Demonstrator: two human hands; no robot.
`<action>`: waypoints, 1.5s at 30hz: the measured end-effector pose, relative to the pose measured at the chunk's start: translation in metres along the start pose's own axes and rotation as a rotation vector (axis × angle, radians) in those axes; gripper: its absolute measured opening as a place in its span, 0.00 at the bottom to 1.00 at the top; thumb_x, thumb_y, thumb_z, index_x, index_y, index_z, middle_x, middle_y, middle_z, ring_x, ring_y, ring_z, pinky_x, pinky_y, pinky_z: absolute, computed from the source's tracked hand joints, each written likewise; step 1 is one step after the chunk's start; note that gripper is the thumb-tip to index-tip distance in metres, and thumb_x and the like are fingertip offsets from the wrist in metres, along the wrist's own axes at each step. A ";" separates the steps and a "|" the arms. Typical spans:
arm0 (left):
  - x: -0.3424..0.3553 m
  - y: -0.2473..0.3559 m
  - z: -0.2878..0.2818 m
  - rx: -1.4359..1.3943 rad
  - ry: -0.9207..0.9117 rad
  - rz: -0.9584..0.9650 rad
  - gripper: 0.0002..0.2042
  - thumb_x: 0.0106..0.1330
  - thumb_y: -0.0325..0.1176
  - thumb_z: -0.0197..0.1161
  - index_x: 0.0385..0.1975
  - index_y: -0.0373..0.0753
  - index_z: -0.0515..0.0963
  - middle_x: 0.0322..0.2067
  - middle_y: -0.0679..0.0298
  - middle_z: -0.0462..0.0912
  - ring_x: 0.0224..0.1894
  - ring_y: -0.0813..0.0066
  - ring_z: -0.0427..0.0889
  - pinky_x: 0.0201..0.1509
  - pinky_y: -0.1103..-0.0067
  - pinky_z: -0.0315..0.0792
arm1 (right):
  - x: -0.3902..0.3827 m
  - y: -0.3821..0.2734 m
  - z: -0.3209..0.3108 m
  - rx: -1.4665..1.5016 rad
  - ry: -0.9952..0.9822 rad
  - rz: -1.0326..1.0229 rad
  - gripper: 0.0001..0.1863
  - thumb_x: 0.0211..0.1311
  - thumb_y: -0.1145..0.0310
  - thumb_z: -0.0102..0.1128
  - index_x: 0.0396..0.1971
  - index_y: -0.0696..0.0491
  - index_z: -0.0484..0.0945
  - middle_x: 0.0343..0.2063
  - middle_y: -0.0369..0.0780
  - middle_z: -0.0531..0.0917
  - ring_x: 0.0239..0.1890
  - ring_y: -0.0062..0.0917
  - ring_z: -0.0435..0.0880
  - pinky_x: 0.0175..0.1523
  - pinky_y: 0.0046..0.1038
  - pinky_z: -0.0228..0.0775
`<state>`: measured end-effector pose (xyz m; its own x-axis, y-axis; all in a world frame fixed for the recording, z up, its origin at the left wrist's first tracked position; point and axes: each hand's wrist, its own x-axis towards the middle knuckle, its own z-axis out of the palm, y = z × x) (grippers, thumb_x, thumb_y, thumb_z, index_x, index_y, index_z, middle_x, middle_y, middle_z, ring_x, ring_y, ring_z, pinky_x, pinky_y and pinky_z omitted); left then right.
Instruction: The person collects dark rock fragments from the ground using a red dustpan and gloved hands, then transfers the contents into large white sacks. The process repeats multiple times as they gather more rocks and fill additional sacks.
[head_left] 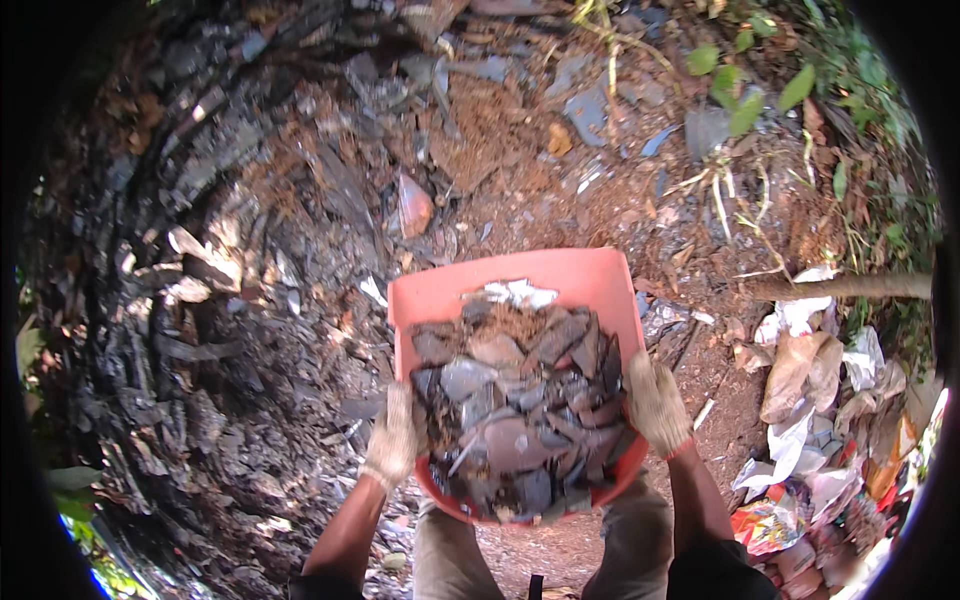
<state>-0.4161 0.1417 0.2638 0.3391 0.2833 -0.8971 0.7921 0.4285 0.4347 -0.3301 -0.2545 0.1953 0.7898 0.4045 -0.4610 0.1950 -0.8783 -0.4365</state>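
You hold an orange plastic basin [560, 275] at waist height, directly below the camera, heaped with dark slate-like shards [520, 400] and flat grey fragments. Your left hand [393, 440], in a pale knit glove, is closed around the rim at 8 o'clock; your right hand [657, 405], gloved the same, is clamped on the rim at 4 o'clock. Both grips sit opposite each other, fingers wrapped over the edge.

Judge this load as heavy: the basin is full nearly to the brim and the pieces look dense, stiff and sharp-edged. The plastic wall likely flexes under such weight, so the 2 opposed rim holds, kept level, seem the soundest purchase; a tilt would let loose shards slide toward the low side. A scrap of white material [520, 293] lies on the heap at 12 o'clock.

Around you, a mound of black shale-like rubble [230, 300] fills the ground from 7 to 11 o'clock. At 3 to 5 o'clock lies a spill of litter [810, 400]: crumpled white and tan bags, plus 1 glossy wrapper [765, 525] in red and yellow, its print too small to tell. Green leaves [740, 90] edge the bare earth at 1 o'clock.
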 end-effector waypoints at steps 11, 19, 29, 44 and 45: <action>-0.341 0.118 0.018 0.356 -0.470 0.245 0.26 0.73 0.61 0.54 0.30 0.41 0.73 0.15 0.73 0.65 0.13 0.81 0.63 0.15 0.80 0.60 | -0.388 -0.201 -0.230 0.236 0.621 0.567 0.20 0.68 0.63 0.53 0.54 0.58 0.75 0.38 0.50 0.83 0.39 0.45 0.83 0.44 0.42 0.74; -0.390 -0.022 0.070 1.048 -0.795 0.584 0.28 0.74 0.65 0.49 0.27 0.44 0.73 0.16 0.72 0.69 0.15 0.81 0.66 0.18 0.78 0.59 | -0.581 -0.302 -0.053 1.014 1.140 1.306 0.37 0.74 0.39 0.38 0.41 0.61 0.81 0.35 0.59 0.82 0.45 0.56 0.82 0.52 0.46 0.71; -0.445 -0.269 0.132 1.653 -1.057 0.487 0.29 0.71 0.68 0.49 0.29 0.44 0.72 0.14 0.71 0.66 0.13 0.77 0.65 0.18 0.74 0.63 | -0.752 -0.348 0.152 1.286 1.343 1.719 0.36 0.76 0.42 0.33 0.50 0.62 0.79 0.49 0.63 0.79 0.58 0.58 0.75 0.61 0.47 0.68; -0.589 -0.621 0.287 1.939 -1.254 0.258 0.26 0.73 0.63 0.48 0.35 0.42 0.74 0.18 0.70 0.70 0.17 0.78 0.70 0.20 0.76 0.65 | -1.010 -0.206 0.260 1.856 1.741 1.907 0.30 0.70 0.38 0.45 0.28 0.53 0.75 0.18 0.33 0.71 0.17 0.21 0.70 0.20 0.29 0.60; -0.588 -0.640 0.301 1.994 -1.222 0.257 0.26 0.73 0.63 0.48 0.34 0.43 0.75 0.18 0.70 0.71 0.17 0.78 0.70 0.21 0.76 0.65 | -1.023 -0.184 0.256 1.832 1.630 1.956 0.29 0.71 0.39 0.46 0.28 0.53 0.75 0.18 0.34 0.72 0.17 0.23 0.71 0.22 0.31 0.62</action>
<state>-0.9695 -0.5577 0.4894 -0.0896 -0.5926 -0.8005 -0.2186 -0.7725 0.5963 -1.3231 -0.4419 0.5491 -0.5543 -0.4791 -0.6806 0.0089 0.8143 -0.5804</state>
